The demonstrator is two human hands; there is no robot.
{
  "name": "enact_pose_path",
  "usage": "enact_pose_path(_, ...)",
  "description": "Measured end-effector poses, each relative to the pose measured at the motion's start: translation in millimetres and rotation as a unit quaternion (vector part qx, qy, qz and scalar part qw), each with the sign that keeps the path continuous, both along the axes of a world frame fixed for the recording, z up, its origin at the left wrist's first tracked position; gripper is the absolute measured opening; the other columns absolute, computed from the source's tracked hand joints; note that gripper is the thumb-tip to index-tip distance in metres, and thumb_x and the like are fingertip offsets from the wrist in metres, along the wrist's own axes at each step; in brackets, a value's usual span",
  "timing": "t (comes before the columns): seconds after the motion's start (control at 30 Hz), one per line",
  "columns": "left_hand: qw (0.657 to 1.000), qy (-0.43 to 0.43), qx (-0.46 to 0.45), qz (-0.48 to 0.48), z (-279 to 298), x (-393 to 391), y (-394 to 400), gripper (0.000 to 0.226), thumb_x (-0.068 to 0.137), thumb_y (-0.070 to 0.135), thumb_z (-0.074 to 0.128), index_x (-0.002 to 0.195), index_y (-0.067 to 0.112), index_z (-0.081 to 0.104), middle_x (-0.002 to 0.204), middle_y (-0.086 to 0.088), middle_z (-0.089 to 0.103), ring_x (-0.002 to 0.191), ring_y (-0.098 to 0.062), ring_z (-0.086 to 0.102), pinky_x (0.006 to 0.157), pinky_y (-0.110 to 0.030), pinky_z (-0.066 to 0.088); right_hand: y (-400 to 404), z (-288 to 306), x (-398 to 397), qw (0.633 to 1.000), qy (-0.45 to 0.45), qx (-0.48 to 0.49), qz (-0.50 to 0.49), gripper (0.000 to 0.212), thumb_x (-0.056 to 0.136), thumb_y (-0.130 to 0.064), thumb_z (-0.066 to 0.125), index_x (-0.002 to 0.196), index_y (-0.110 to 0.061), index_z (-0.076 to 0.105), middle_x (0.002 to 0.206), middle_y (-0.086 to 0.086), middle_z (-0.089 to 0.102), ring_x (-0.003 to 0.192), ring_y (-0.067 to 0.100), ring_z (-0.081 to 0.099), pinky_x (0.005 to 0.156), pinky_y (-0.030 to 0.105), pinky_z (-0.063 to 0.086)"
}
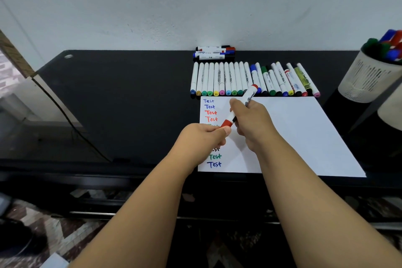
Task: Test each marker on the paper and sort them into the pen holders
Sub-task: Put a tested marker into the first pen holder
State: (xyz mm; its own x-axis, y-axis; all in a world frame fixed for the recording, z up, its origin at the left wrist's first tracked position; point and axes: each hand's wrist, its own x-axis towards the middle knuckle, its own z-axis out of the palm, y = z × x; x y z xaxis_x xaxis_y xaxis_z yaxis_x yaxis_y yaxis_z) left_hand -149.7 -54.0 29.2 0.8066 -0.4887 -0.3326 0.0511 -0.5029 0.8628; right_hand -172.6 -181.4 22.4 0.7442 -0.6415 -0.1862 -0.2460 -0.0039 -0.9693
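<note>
A white sheet of paper lies on the black desk, with a column of "Test" words in blue, red, green and black down its left side. Over that column my right hand grips the white barrel of a red whiteboard marker. My left hand pinches the marker's red cap at its lower end. A row of several markers lies just beyond the paper. A white mesh pen holder at the right holds several markers.
A few more whiteboard markers are stacked against the wall behind the row. A second white holder shows partly at the right edge. The black desk stretches left, with a dark cable running across its left part.
</note>
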Motion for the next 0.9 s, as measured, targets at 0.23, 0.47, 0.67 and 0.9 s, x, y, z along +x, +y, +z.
enact_pose_path(0.23, 0.986, -0.129, 0.094, -0.044, 2.9, -4.9, -5.0, 0.023, 0.091, 0.043, 0.054, 0.102, 0.028, 0.068, 0.084, -0.001, 0.068, 0.077, -0.019, 0.065, 0.062, -0.029, 0.05, 0.4, -3.4, 1.0, 0.998, 0.033, -0.042, -0.032, 0.025, 0.091, -0.029, 0.052, 0.075, -0.012, 0.046, 0.06, 0.001, 0.041, 0.053, 0.014, 0.033, 0.052, 0.027, 0.03)
enact_pose_path(0.47, 0.993, -0.093, 0.065, -0.028, 5.4, -4.4, -6.7, 0.018, 0.091, 0.042, 0.055, 0.088, 0.027, 0.066, 0.088, -0.003, 0.068, 0.08, -0.02, 0.064, 0.069, -0.033, 0.051, 0.3, 0.0, 2.4, 0.999, 0.029, -0.023, -0.034, 0.023, 0.091, -0.024, 0.05, 0.072, -0.013, 0.043, 0.057, 0.0, 0.04, 0.049, 0.013, 0.032, 0.048, 0.025, 0.028)
enact_pose_path(0.67, 0.999, -0.034, 0.013, 0.007, 3.4, -0.3, -3.0, 0.028, 0.089, 0.04, 0.059, 0.081, 0.015, 0.07, 0.089, -0.003, 0.069, 0.089, -0.019, 0.063, 0.063, -0.021, 0.042, 2.1, 5.4, 1.6, 1.0, 0.018, -0.01, -0.013, 0.021, 0.093, -0.022, 0.049, 0.075, -0.011, 0.047, 0.044, -0.006, 0.043, 0.037, 0.005, 0.036, 0.041, 0.02, 0.029)
enact_pose_path(0.9, 0.997, 0.046, -0.055, 0.023, 2.6, 2.4, 2.3, 0.026, 0.085, 0.033, 0.065, 0.075, 0.009, 0.07, 0.079, -0.002, 0.071, 0.073, -0.012, 0.064, 0.074, -0.024, 0.054, 7.3, 9.7, 0.1, 1.0, -0.007, 0.021, 0.01, 0.027, 0.095, -0.019, 0.048, 0.069, -0.013, 0.047, 0.031, -0.014, 0.042, 0.031, 0.0, 0.037, 0.039, 0.017, 0.028)
